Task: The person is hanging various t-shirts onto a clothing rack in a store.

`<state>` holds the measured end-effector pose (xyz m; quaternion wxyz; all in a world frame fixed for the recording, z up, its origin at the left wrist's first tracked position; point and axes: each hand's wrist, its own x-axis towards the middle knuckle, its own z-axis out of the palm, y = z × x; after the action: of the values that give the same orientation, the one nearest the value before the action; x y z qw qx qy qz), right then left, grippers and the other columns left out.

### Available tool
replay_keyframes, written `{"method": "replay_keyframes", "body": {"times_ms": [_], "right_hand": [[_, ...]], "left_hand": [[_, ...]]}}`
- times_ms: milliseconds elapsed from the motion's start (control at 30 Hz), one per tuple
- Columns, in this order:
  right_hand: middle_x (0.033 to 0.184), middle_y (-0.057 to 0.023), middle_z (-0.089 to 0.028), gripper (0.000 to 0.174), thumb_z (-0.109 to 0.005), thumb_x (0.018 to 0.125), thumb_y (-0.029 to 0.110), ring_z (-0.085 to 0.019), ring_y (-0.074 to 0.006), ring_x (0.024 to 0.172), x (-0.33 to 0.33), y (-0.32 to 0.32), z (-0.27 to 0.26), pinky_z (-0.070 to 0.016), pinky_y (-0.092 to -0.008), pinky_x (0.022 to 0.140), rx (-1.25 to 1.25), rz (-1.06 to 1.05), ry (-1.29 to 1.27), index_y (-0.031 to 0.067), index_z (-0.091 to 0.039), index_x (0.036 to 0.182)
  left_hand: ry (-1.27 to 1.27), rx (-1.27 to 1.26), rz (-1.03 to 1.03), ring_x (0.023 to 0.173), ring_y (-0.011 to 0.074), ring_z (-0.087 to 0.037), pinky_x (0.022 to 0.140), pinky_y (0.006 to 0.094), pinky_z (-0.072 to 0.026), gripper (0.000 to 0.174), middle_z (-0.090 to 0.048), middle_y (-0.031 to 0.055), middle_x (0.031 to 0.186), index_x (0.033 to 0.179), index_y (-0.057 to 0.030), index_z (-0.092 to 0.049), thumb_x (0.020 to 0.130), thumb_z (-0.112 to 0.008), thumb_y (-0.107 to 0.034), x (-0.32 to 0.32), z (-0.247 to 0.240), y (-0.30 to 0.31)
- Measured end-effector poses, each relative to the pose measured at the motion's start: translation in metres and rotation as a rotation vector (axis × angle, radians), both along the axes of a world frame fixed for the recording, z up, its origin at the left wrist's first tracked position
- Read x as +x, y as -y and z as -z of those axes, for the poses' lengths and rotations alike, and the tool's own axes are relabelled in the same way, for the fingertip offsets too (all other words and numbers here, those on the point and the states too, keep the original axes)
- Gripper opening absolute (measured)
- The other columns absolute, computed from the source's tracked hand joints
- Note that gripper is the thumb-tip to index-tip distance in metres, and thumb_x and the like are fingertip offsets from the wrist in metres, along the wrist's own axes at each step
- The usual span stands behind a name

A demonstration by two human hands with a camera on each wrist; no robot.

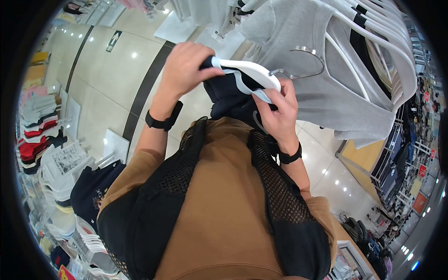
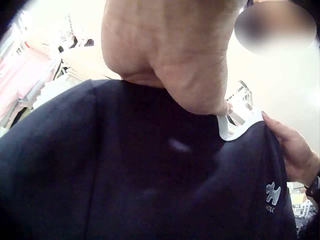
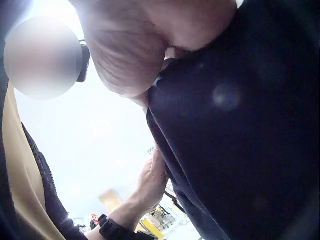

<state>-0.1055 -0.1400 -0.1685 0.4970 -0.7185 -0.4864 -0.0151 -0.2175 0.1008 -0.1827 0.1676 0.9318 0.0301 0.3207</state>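
A navy shirt [image 2: 140, 170] with a pale collar [image 1: 241, 84] and a small light chest print [image 2: 273, 194] hangs in front of me on a white hanger [image 1: 249, 67]. The hanger's metal hook [image 1: 322, 67] points right, toward the grey garments. My left hand [image 1: 186, 67] grips the navy shoulder and collar edge over one side of the hanger, thumb lying along it. On the other side, my right hand [image 1: 278, 109] pinches the collar and hanger between thumb and fingers. In the right wrist view, navy cloth [image 3: 250, 125] drops below the hand and fills much of the picture.
Close on the right, a rack holds grey tops [image 1: 298, 60] on white hangers [image 1: 401, 60]. Folded and hanging clothes [image 1: 65, 163] line the left side. A tiled floor [image 1: 107, 74] with dark strips lies ahead. More racks [image 1: 396, 158] stand at the far right.
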Motion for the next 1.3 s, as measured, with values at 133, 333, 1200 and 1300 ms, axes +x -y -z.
{"method": "replay_keyframes", "body": {"times_ms": [133,333,1200,1300], "right_hand": [[0.100,-0.0149,-0.061,0.019,-0.082,0.075,0.004,-0.059,-0.0280,0.087,-0.002,0.003,-0.006,-0.0487,-0.0344,0.074,-0.069,-0.095,-0.067,0.0006,-0.072,0.091],[0.117,-0.0198,-0.061,0.030,-0.084,0.076,0.016,-0.061,-0.0348,0.110,0.019,0.024,-0.018,-0.0492,-0.0411,0.092,-0.154,-0.180,-0.093,0.0043,-0.069,0.100],[0.127,-0.0158,-0.052,0.058,-0.076,0.082,0.009,-0.055,-0.0277,0.112,0.012,0.012,-0.002,-0.0463,-0.0374,0.090,0.005,0.221,-0.200,0.0007,-0.050,0.133],[0.125,-0.0184,-0.054,0.060,-0.078,0.084,0.018,-0.053,-0.0304,0.117,0.021,0.035,-0.006,-0.0437,-0.0384,0.099,-0.182,0.304,-0.199,-0.0023,-0.050,0.133]], "left_hand": [[-0.032,0.030,0.033,0.067,0.0287,-0.055,0.064,0.0378,-0.0439,0.039,-0.058,0.0059,0.071,0.080,-0.0074,-0.062,0.073,-0.080,-0.041,0.002,0.004,0.009],[0.042,0.067,-0.011,0.062,0.0255,-0.053,0.060,0.0350,-0.0421,0.039,-0.055,0.0035,0.065,0.075,-0.0084,-0.061,0.071,-0.081,-0.042,0.002,0.006,0.004],[0.088,-0.084,0.016,0.057,0.0273,-0.056,0.053,0.0373,-0.0425,0.035,-0.055,0.0058,0.060,0.075,-0.0101,-0.064,0.078,-0.078,-0.042,0.031,0.026,0.040],[0.117,-0.113,-0.056,0.056,0.0273,-0.054,0.052,0.0376,-0.0411,0.037,-0.053,0.0058,0.058,0.072,-0.0102,-0.063,0.079,-0.078,-0.044,0.028,0.022,0.035]]}}
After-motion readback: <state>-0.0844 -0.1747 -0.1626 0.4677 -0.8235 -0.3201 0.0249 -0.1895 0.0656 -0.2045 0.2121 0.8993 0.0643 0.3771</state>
